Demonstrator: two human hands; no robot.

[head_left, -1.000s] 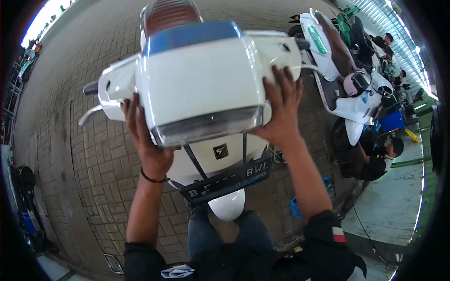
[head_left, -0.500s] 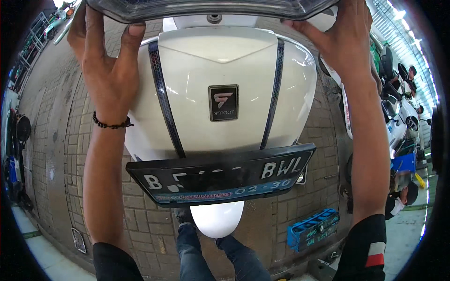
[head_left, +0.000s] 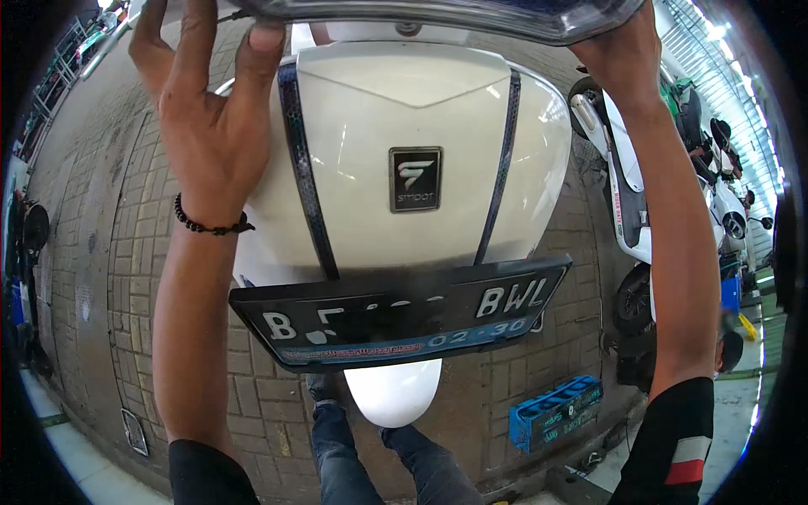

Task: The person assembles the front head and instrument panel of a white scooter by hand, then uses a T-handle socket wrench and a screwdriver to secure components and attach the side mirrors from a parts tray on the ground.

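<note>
A wide lamp-like unit [head_left: 471, 15] with a clear plastic rim crosses the top of the view, cut off by the frame. Its right end rests in my right hand [head_left: 621, 66], whose fingers are mostly hidden behind it. Beside its left end is my left hand [head_left: 215, 139], fingers spread, the thumb tip at the lower rim. A thin dark cable [head_left: 236, 15] shows between that thumb and the fingers. Below stands a scooter's white front panel [head_left: 362, 109], with a dark badge [head_left: 415, 179], a black number plate [head_left: 404, 316] and a white mudguard [head_left: 394, 394].
A blue crate [head_left: 555, 414] sits on the brick paving, right of my legs [head_left: 345, 454]. Another white scooter [head_left: 623, 168] stands close beyond my right forearm, with more motorbikes [head_left: 728, 198] behind. A small framed piece [head_left: 135, 432] lies at lower left.
The lamp-like unit has shifted right and tilted, its right end now lower. My right hand has moved with it. My left hand has gone slightly right, with its fingers still spread.
</note>
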